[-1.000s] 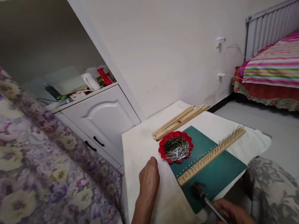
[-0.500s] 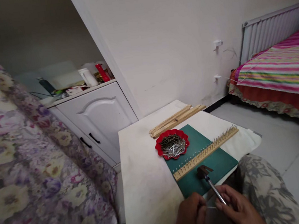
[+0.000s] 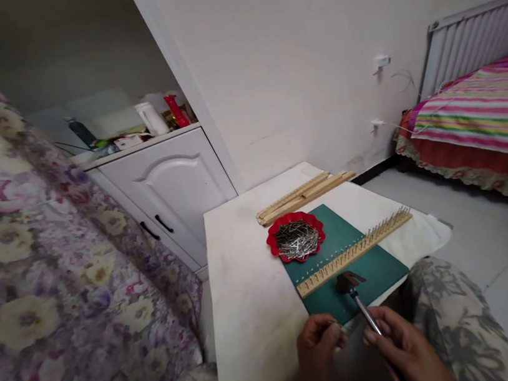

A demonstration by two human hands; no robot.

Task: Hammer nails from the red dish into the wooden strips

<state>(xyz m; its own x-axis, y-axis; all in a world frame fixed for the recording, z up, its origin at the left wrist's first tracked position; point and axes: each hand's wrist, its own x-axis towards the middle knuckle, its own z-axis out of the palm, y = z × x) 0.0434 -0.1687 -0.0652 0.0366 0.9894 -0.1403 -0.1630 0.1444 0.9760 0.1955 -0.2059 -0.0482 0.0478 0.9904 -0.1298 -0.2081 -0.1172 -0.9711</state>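
– where is the hammer [image 3: 364, 309], relative to the hands?
– in the person's right hand [image 3: 405, 342], fingers wrapped round the handle; its head points away, over the green board [image 3: 383, 270]; whether the two touch cannot be told;
– and the left hand [image 3: 318, 340]?
– just left of the handle, apart from it, fingers curled in to the thumb; any small thing pinched there is too small to tell;
– the nail-studded strip [image 3: 356, 254]?
– across the board, beyond both hands; the red bowl [image 3: 273, 248] of nails [image 3: 297, 239] sits past its left part; other wooden strips [image 3: 305, 199] lie farther back on the table [image 3: 243, 280]
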